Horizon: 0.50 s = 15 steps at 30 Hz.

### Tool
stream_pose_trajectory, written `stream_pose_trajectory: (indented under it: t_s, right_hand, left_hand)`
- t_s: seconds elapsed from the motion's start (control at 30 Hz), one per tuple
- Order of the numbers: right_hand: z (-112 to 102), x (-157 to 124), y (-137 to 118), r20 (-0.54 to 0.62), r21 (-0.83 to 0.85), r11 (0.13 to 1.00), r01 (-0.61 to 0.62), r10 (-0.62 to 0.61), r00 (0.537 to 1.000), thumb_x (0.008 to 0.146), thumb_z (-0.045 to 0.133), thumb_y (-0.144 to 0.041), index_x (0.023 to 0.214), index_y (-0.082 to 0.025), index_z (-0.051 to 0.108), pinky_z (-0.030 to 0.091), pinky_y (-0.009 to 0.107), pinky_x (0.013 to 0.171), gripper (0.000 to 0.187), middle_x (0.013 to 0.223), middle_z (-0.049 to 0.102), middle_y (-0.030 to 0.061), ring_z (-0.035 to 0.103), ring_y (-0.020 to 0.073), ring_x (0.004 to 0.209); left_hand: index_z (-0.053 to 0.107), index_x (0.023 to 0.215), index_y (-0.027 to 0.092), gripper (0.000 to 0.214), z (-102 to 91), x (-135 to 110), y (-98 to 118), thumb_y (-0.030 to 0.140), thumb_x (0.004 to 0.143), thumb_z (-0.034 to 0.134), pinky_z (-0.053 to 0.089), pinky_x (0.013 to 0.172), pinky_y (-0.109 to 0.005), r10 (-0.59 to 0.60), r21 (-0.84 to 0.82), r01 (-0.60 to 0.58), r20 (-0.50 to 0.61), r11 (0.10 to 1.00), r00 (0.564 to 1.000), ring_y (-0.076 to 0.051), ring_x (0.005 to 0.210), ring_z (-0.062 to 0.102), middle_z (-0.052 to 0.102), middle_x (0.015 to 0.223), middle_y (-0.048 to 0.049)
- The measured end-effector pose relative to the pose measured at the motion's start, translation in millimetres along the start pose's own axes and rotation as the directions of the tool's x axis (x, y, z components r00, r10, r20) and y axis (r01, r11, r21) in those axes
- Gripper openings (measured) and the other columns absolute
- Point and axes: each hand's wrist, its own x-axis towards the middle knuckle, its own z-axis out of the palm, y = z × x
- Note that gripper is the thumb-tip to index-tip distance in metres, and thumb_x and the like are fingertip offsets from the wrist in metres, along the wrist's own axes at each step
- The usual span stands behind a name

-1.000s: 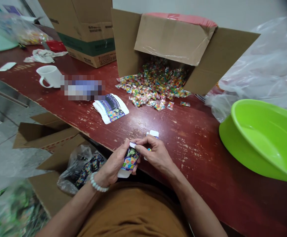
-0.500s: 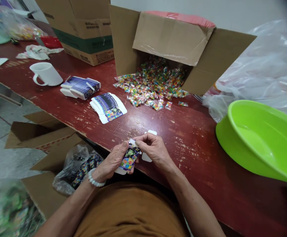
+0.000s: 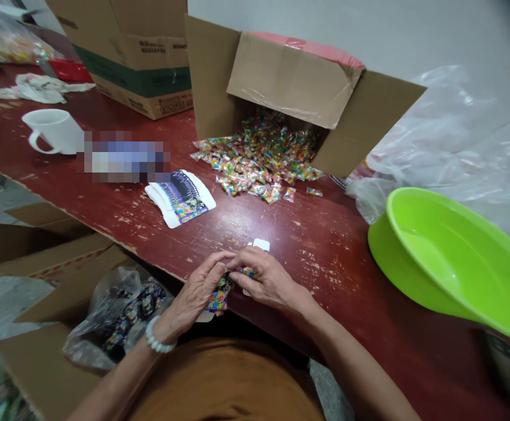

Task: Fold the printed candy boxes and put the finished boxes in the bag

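Note:
My left hand [image 3: 204,285] is wrapped round a small printed carton [image 3: 220,295] with dark and bright cartoon artwork, held at the table's front edge. Closed over the carton's upper end, the fingers of my right hand [image 3: 261,276] meet the left fingertips, and they hide the flap there. Just behind the right hand, a white carton flap [image 3: 262,244] lies on the table, the rest of it mostly covered. Further back is a stack of flat printed cartons [image 3: 180,197].
A cardboard box [image 3: 296,79] spills wrapped candies [image 3: 255,172] onto the red table [image 3: 325,234]. A green basin [image 3: 439,269] stands right, a white mug [image 3: 55,131] left. Below left, an open carton [image 3: 48,356] holds a plastic bag [image 3: 125,310] of dark packets.
My right hand has shifted from pinching the carton's white flap to closing over its top, nearer my left hand. The view has turned slightly to the right.

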Motion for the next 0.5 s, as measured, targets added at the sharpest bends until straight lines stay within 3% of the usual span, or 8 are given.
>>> stream_pose_trajectory:
  t_s: [0.1, 0.27, 0.4, 0.5]
  right_hand:
    - [-3.9, 9.7, 3.4, -0.025, 0.017, 1.0, 0.022, -0.022, 0.999, 0.091, 0.061, -0.023, 0.096, -0.023, 0.069, 0.049, 0.032, 0.081, 0.009, 0.091, 0.071, 0.0047, 0.064, 0.0179, 0.084]
    - [3.0, 15.6, 1.6, -0.094, 0.079, 0.996, 0.051, -0.043, 0.995, 0.093, 0.061, -0.025, 0.092, -0.024, 0.07, 0.05, 0.035, 0.084, 0.009, 0.091, 0.073, 0.0046, 0.067, 0.0187, 0.085]
    - [9.2, 11.8, -5.7, -0.03, -0.013, 0.995, 0.097, -0.098, 0.995, 0.092, 0.057, -0.02, 0.092, -0.022, 0.068, 0.05, 0.037, 0.084, 0.011, 0.094, 0.071, 0.0079, 0.064, 0.0206, 0.09]
    - [-0.7, 20.0, 8.3, 0.018, 0.002, 0.999, 0.054, -0.054, 0.998, 0.093, 0.058, -0.025, 0.094, -0.022, 0.068, 0.051, 0.034, 0.084, 0.011, 0.094, 0.072, 0.0058, 0.065, 0.0191, 0.089]
  left_hand:
    - [0.061, 0.131, 0.025, 0.061, -1.4, 2.4, 0.7, 0.065, 0.085, 0.059, 0.053, 0.049, -0.022, 0.025, -0.04, -0.024, 0.022, 0.999, 0.999, -0.014, 0.057, 0.064, 0.071, 0.092, -0.0053]
    - [0.04, 0.152, 0.026, 0.081, -2.4, 0.7, 5.4, 0.076, 0.088, 0.039, 0.051, 0.042, -0.024, -0.066, -0.117, 0.074, 0.065, 0.99, 0.996, -0.016, 0.049, 0.062, 0.067, 0.073, -0.0028]
    - [0.045, 0.149, 0.021, 0.08, -2.0, 2.0, 9.1, 0.073, 0.088, 0.044, 0.048, 0.041, -0.021, -0.069, -0.084, 0.073, 0.05, 0.994, 0.996, -0.013, 0.044, 0.058, 0.066, 0.068, -0.0024]
    - [0.045, 0.147, 0.025, 0.074, -3.2, 1.8, 8.1, 0.063, 0.086, 0.06, 0.049, 0.044, -0.021, -0.085, -0.113, 0.089, 0.038, 0.99, 0.996, -0.013, 0.048, 0.06, 0.067, 0.072, -0.0013]
